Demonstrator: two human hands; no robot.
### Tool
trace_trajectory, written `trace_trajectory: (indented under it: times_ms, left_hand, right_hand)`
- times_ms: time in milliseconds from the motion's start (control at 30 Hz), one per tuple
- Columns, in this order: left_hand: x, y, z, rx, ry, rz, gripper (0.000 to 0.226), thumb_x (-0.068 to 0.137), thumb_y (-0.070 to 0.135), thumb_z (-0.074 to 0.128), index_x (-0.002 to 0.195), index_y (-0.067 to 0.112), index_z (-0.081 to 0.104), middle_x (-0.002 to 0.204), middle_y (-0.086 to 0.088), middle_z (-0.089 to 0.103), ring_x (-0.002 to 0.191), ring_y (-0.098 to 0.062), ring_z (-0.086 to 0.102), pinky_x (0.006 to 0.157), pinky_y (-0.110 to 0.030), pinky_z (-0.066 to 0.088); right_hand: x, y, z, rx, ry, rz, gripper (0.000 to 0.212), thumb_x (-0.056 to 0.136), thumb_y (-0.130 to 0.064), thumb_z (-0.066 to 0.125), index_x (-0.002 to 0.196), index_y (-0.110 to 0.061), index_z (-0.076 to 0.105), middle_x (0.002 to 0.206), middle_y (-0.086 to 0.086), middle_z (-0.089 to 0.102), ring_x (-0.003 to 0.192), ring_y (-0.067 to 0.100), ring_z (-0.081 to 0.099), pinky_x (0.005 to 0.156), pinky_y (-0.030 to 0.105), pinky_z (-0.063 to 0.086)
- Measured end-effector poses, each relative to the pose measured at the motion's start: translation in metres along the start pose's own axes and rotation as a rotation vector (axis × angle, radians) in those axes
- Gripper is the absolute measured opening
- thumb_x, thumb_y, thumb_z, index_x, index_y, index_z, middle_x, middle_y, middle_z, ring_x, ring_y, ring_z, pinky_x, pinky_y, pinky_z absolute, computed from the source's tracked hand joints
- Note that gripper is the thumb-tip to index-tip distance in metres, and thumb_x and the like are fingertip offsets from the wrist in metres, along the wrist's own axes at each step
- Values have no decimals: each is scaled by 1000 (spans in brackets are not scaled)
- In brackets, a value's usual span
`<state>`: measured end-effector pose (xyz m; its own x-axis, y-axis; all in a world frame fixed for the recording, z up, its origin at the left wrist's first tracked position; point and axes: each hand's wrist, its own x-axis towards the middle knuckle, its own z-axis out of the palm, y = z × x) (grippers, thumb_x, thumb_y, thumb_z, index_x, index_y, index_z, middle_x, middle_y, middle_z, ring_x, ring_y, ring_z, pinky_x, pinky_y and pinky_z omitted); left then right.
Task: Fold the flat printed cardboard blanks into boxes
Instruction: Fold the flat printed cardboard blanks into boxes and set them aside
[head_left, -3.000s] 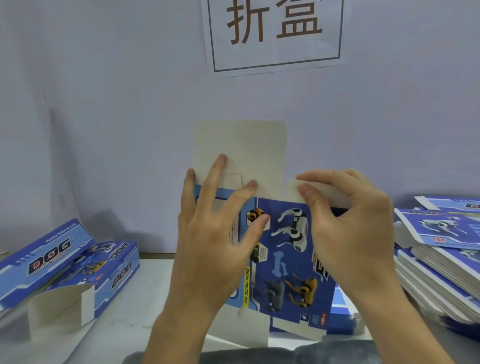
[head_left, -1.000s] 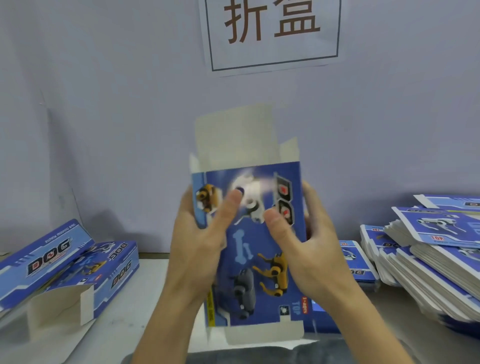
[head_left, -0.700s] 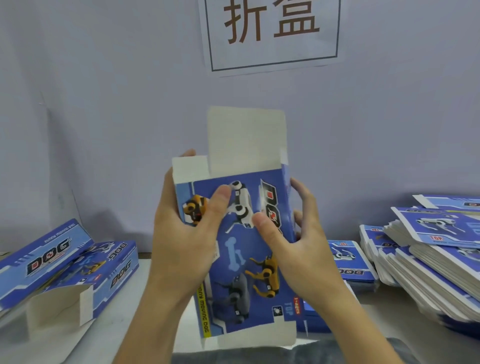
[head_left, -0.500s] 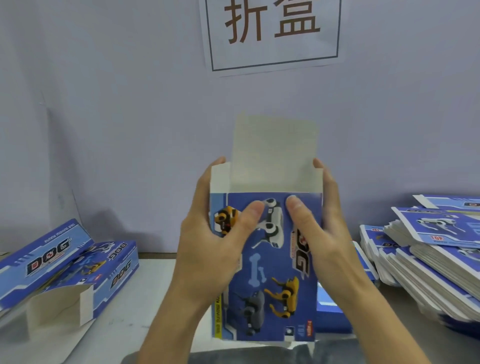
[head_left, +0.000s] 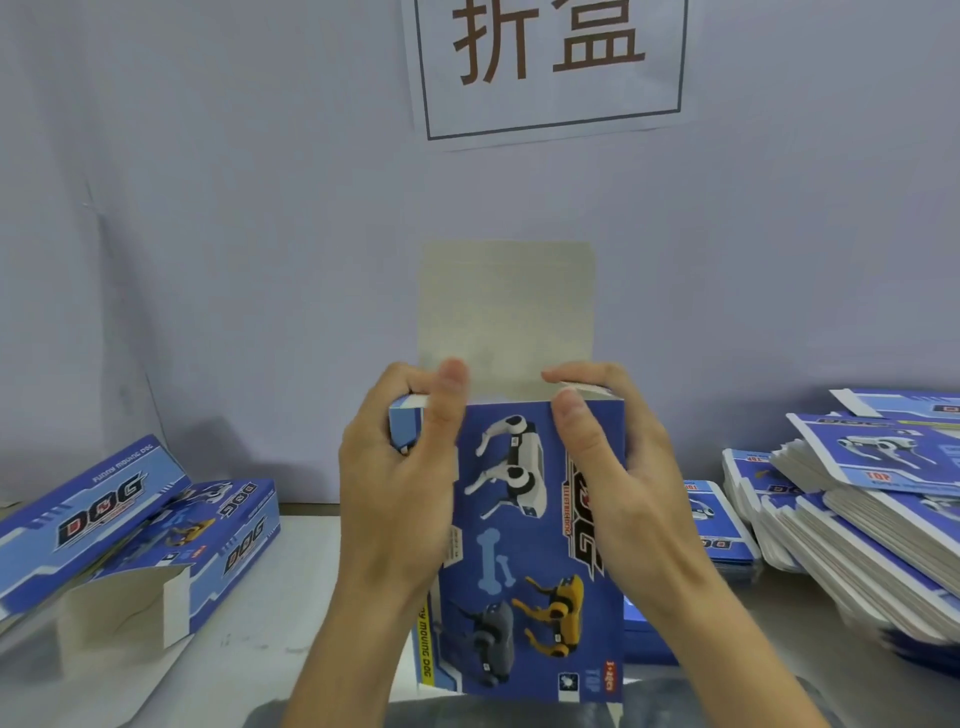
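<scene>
I hold a blue printed box (head_left: 524, 561) upright in front of me, its face showing robot dogs and a bone. Its tall grey top flap (head_left: 506, 306) stands open above. My left hand (head_left: 400, 483) grips the box's upper left corner, fingers curled over the small left side flap, which is bent inward. My right hand (head_left: 618, 467) grips the upper right corner, fingers pressing the right side flap inward. Both thumbs lie on the printed front.
Folded blue DOG boxes (head_left: 130, 530) lie at the left on the white table (head_left: 270, 613), one with an open end. A tall, slumped stack of flat blanks (head_left: 872, 514) sits at the right, a smaller pile (head_left: 717, 525) behind the box. A wall sign (head_left: 550, 62) hangs above.
The box was turned and squared up in my hands. Both hands slid to its top corners, and the two small side flaps are now bent inward under my fingers.
</scene>
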<state>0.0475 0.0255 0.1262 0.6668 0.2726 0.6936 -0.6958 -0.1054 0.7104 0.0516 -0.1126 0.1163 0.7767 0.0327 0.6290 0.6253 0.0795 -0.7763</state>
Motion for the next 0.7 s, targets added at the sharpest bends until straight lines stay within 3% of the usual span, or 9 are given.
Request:
trace_trajectory:
  times_ms: [67,133,200,267,367,433,500,567,700]
  left_hand:
    - [1,0,-1,-67,32,-86,52,91,64,47,84,14,60,78,-24,64,66,-38,68,53,-45,53]
    - [4,-1,-6,-75,48,-146,38,93,48,45,78,17,62,84,-19,67,74,-39,71,59,-45,53]
    - [7,2,-9,-54,15,-164,22,86,32,48,71,19,58,82,-19,63,75,-46,67,58,-46,49]
    - [8,3,-11,-62,10,-166,15,81,25,47,71,26,58,86,-17,63,71,-38,67,55,-44,50]
    - [7,4,-10,-119,20,-164,31,97,11,45,99,41,55,87,4,70,68,-14,73,53,-34,58]
    - [7,2,-9,-150,5,-184,45,102,9,41,118,51,47,87,16,69,70,-13,74,57,-36,61]
    - [6,2,-9,-164,-8,-189,50,103,9,39,128,51,44,85,21,69,70,-12,74,56,-35,60]
    - [7,3,-9,-164,-27,-172,44,103,9,39,121,45,56,86,17,71,72,-12,74,53,-29,60]
    - [4,4,-8,-164,45,-76,27,86,25,44,88,38,67,92,0,74,81,-22,73,55,-34,57]
  right_hand:
    - [0,-1,-4,72,-51,50,40,86,-66,49,110,-36,59,88,15,69,82,40,69,68,56,59]
    - [2,-2,-6,101,-82,103,46,85,-72,42,109,-39,63,95,8,71,86,31,72,72,45,62]
    - [5,-4,-6,65,-86,129,36,84,-63,42,102,-41,64,91,2,71,80,23,72,66,37,60]
    - [7,-6,-2,60,-63,138,23,81,-47,44,96,-40,61,77,9,63,64,20,65,53,33,52]
    - [6,-8,2,114,14,181,29,75,-38,47,104,-42,51,65,9,51,54,21,52,46,31,45]
    - [6,-8,2,125,51,190,46,74,-38,48,119,-48,46,64,5,46,55,22,47,50,34,44]
    - [7,-8,2,126,58,195,62,75,-37,47,134,-56,40,71,15,41,61,31,42,59,43,44]
    - [8,-8,3,114,55,175,59,76,-35,46,131,-57,45,80,25,48,66,43,46,60,49,47]
    - [7,-3,4,174,44,119,32,77,-30,47,106,-39,57,86,19,63,60,23,61,49,34,50]
